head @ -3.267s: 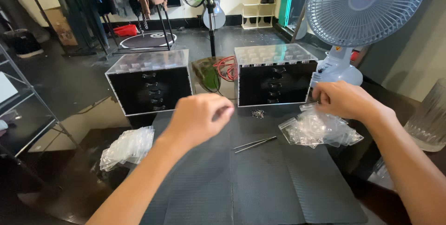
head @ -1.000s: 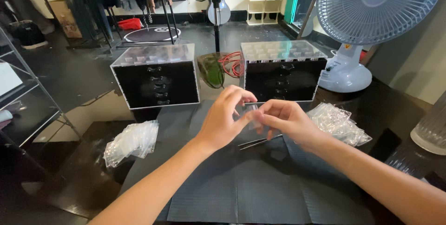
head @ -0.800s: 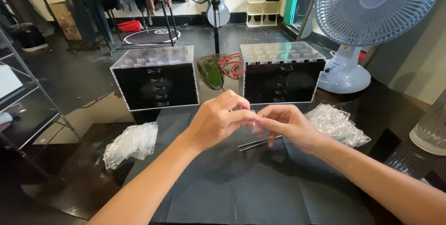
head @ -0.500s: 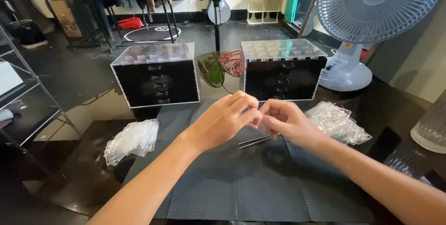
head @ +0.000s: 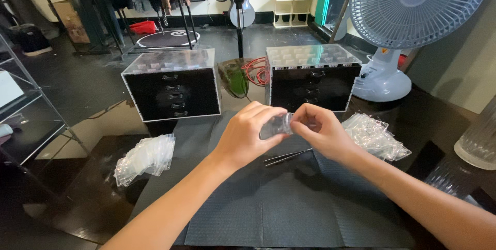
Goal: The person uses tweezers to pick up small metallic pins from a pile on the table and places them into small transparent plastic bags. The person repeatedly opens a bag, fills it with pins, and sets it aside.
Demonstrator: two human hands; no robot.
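Note:
My left hand (head: 247, 135) and my right hand (head: 321, 132) meet above the dark mat (head: 268, 203), both pinching one small clear plastic bag (head: 277, 125) between their fingertips. Just below the hands, a pair of metal tweezers (head: 287, 157) lies on the mat. A heap of small clear bags (head: 376, 135) sits right of my right hand. Another pile of clear bags (head: 145, 157) lies to the left, off the mat.
Two black drawer boxes with clear tops stand behind the mat, one on the left (head: 173, 86) and one on the right (head: 311, 76). A white desk fan (head: 408, 17) stands at the back right. A ribbed glass vessel (head: 478, 141) is at the right edge.
My hands came together from apart and now hold the small bag between them. In the last second they shifted only slightly.

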